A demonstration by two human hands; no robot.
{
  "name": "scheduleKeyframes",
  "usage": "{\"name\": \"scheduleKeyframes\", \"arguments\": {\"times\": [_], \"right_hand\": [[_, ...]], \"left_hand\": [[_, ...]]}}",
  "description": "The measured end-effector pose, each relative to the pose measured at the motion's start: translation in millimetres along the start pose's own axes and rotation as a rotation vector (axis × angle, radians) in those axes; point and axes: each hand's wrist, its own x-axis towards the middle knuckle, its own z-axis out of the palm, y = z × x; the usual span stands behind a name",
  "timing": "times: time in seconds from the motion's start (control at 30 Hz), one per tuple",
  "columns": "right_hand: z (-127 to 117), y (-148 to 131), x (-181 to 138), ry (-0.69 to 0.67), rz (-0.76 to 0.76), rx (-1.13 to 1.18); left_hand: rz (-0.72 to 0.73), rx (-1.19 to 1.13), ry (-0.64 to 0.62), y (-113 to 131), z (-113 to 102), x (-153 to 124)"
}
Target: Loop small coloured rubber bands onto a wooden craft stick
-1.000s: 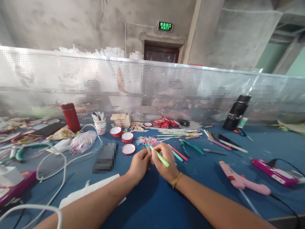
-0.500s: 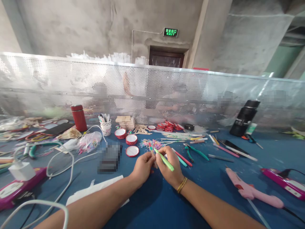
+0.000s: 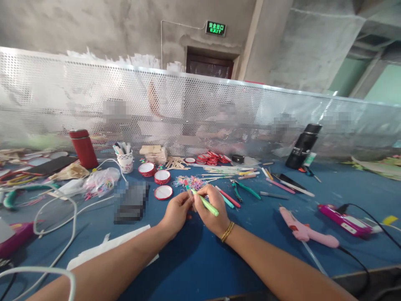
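My left hand (image 3: 175,212) pinches a small wooden stick (image 3: 188,189) with coloured marks, held upright over the blue table (image 3: 200,267). My right hand (image 3: 211,209) grips a light green marker (image 3: 206,203), its tip touching the stick. The two hands meet near the middle of the table, just in front of a heap of small coloured rubber bands (image 3: 191,182). A gold bracelet (image 3: 227,232) sits on my right wrist.
Red-rimmed round lids (image 3: 163,191), a red flask (image 3: 83,148), a cup of pens (image 3: 125,161), green pliers (image 3: 242,189), more markers, a pink glue gun (image 3: 305,232), a black flask (image 3: 302,146), white cables (image 3: 53,217) and paper (image 3: 103,251) lie around. A perforated metal screen (image 3: 200,113) closes the far edge.
My hands keep the same grip on stick and marker. The view has shifted slightly, first down-left, then back up; the hands stay together at the table's middle.
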Motion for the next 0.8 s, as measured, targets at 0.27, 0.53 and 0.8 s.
{"name": "scheduleKeyframes", "arguments": {"times": [0.27, 0.53, 0.8], "right_hand": [[-0.5, -2.8, 0.0, -0.015, -0.049, -0.008], [1.3, -3.0, 0.8, -0.021, -0.069, -0.013], [2.1, -1.9, 0.5, -0.023, -0.066, -0.027]], "left_hand": [[0.016, 0.016, 0.007, -0.9, 0.1, 0.2], [0.022, 0.010, 0.010, -3.4, -0.3, 1.0], [0.032, 0.040, 0.006, -4.5, -0.5, 1.9]]}}
